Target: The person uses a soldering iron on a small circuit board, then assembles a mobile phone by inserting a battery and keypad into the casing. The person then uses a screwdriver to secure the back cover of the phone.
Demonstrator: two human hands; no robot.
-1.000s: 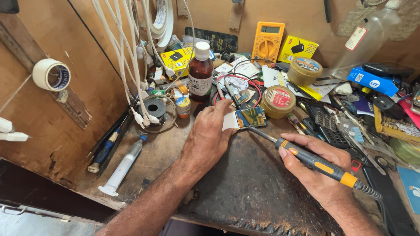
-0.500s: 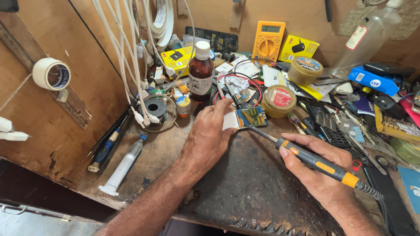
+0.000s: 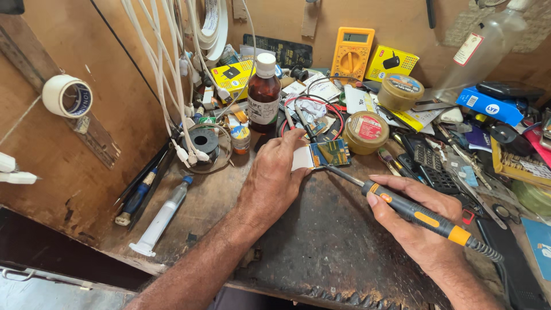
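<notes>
Soldering iron (image 3: 413,212) tip toward upper-left

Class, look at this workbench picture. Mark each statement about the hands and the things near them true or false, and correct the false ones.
1. The right hand holds a black and orange soldering iron. True.
2. The left hand rests on a small circuit board. True.
3. The brown bottle lies on its side. False: it stands upright with a white cap on.
4. The syringe is in the left hand. False: it lies on the bench, apart from both hands.
5. A yellow multimeter leans against the back wall. True.
6. The roll of white tape lies beside the circuit board. False: it sits on the left wooden wall.
</notes>
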